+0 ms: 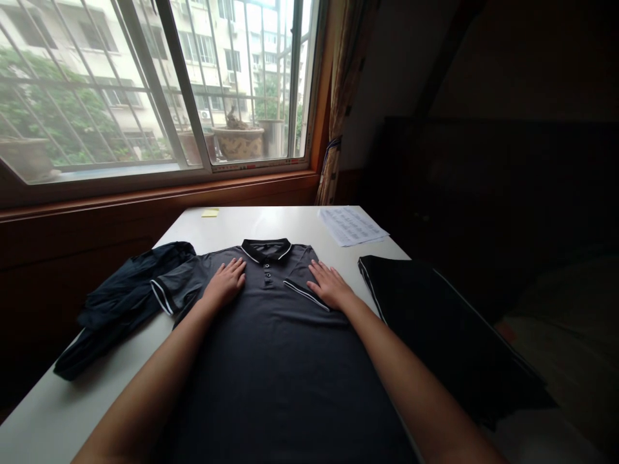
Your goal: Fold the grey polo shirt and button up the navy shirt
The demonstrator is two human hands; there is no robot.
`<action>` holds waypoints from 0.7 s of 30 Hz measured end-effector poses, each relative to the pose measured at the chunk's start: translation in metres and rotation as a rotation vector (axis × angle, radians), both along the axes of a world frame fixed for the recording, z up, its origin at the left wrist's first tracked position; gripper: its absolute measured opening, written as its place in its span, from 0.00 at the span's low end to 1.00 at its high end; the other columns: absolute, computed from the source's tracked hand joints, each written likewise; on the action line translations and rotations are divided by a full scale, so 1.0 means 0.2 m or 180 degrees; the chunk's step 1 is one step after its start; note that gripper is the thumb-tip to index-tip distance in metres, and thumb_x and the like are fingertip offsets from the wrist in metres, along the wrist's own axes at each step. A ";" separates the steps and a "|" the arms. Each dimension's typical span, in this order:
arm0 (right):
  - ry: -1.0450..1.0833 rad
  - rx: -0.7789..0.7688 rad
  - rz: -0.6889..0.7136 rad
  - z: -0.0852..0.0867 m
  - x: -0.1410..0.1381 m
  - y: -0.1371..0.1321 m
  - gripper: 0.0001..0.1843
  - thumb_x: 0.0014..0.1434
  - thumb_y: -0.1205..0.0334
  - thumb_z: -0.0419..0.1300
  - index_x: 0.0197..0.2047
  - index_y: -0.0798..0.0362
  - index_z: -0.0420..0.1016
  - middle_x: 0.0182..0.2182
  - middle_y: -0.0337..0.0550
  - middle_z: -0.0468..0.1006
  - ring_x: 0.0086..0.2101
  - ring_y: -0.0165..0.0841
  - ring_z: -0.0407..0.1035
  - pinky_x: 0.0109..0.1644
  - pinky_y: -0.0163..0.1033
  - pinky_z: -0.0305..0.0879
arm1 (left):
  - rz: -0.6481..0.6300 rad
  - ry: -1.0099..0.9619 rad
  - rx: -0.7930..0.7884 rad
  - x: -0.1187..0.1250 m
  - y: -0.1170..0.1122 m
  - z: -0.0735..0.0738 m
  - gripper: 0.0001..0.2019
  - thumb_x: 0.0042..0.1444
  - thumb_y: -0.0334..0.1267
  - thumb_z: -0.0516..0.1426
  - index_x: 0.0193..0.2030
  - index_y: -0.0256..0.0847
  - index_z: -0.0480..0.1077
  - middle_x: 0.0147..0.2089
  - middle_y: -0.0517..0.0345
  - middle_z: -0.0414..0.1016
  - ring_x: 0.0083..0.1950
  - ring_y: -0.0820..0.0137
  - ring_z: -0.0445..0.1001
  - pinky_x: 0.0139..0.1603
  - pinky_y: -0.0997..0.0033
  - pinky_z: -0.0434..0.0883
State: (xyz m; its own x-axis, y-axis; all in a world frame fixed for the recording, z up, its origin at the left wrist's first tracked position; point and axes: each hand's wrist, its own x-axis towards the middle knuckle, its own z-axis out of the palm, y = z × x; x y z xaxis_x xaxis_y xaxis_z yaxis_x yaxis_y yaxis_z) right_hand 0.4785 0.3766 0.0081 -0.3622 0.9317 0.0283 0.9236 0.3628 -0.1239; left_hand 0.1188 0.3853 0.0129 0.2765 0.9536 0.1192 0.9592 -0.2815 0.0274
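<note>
A dark grey polo shirt (271, 348) lies front side up on the white table, its black collar (265, 250) with white trim pointing to the window. My left hand (225, 281) rests flat on the shirt's left shoulder area, fingers stretched out. On the other side my right hand (329, 283) lies flat on the sleeve (304, 293), which is folded inward over the chest. The opposite sleeve (176, 287) sticks out to the left, beside my left forearm. Neither hand grips the cloth.
Left of the shirt is a crumpled dark garment (126, 296). A black folded garment (435, 322) with white edging lies at the right. Printed papers (351, 224) and a yellow sticky note (210, 212) are at the far side of the table (261, 222), below a barred window.
</note>
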 end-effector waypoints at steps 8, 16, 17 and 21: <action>-0.0001 0.0071 0.0021 0.04 -0.03 0.02 0.34 0.68 0.45 0.42 0.72 0.52 0.51 0.72 0.45 0.45 0.71 0.40 0.37 0.72 0.54 0.31 | 0.0015 -0.0070 -0.0092 -0.05 -0.58 -0.04 0.29 0.67 0.52 0.42 0.74 0.49 0.48 0.76 0.61 0.43 0.76 0.64 0.43 0.75 0.55 0.45; 0.0061 0.0071 -0.0015 0.03 -0.29 0.03 0.43 0.68 0.38 0.35 0.73 0.63 0.47 0.72 0.53 0.40 0.71 0.41 0.35 0.72 0.52 0.36 | -0.0113 -0.0038 -0.0185 -0.13 -0.83 -0.02 0.30 0.68 0.54 0.41 0.74 0.52 0.42 0.76 0.63 0.38 0.76 0.63 0.41 0.75 0.52 0.44; 0.0071 0.0056 -0.0029 0.02 -0.31 0.01 0.44 0.67 0.37 0.35 0.73 0.63 0.46 0.72 0.53 0.40 0.71 0.41 0.35 0.72 0.52 0.36 | -0.0117 -0.0041 -0.0195 -0.13 -0.83 -0.01 0.30 0.68 0.54 0.41 0.74 0.52 0.42 0.76 0.63 0.38 0.76 0.64 0.41 0.75 0.52 0.44; 0.0136 0.0041 -0.0050 -0.02 -0.33 -0.02 0.47 0.66 0.34 0.34 0.73 0.62 0.44 0.73 0.52 0.39 0.71 0.40 0.33 0.72 0.51 0.33 | -0.0183 -0.0163 -0.0204 -0.14 -0.85 -0.01 0.30 0.67 0.54 0.43 0.74 0.53 0.45 0.76 0.63 0.42 0.76 0.63 0.43 0.75 0.52 0.44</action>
